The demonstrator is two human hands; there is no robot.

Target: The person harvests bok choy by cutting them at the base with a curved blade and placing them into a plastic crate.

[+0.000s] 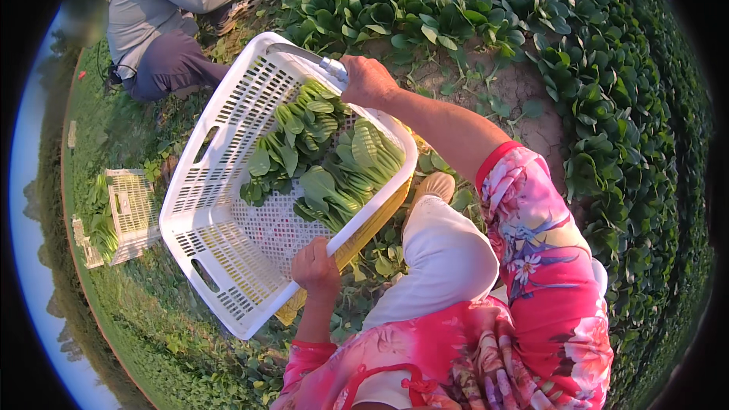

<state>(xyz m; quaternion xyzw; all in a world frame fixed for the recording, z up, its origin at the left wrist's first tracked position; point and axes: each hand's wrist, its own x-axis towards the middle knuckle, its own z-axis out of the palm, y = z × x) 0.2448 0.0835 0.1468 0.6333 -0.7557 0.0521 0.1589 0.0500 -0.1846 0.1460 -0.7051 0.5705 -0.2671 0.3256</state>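
Observation:
A white plastic harvest crate (pixel 213 219) with slotted walls is tilted in front of me. Bunches of leafy greens (pixel 353 165), pale-stemmed like bok choy, lie inside along its near and far right sides. My left hand (pixel 315 265) is closed over the near rim. At the far right corner, my right hand (pixel 367 81) grips a sickle (pixel 304 54), whose curved metal blade reaches over the crate's rim. Whether those fingers also hold the rim is hard to tell. Something yellow (pixel 364 228) shows beneath the crate.
Dense leafy greens (pixel 615 154) grow to the right and beyond. Another person (pixel 165 23) crouches at upper left. A second crate (pixel 134 210) stands on the left beside more greens (pixel 99 222). Cracked bare soil (pixel 529 108) lies past my right forearm.

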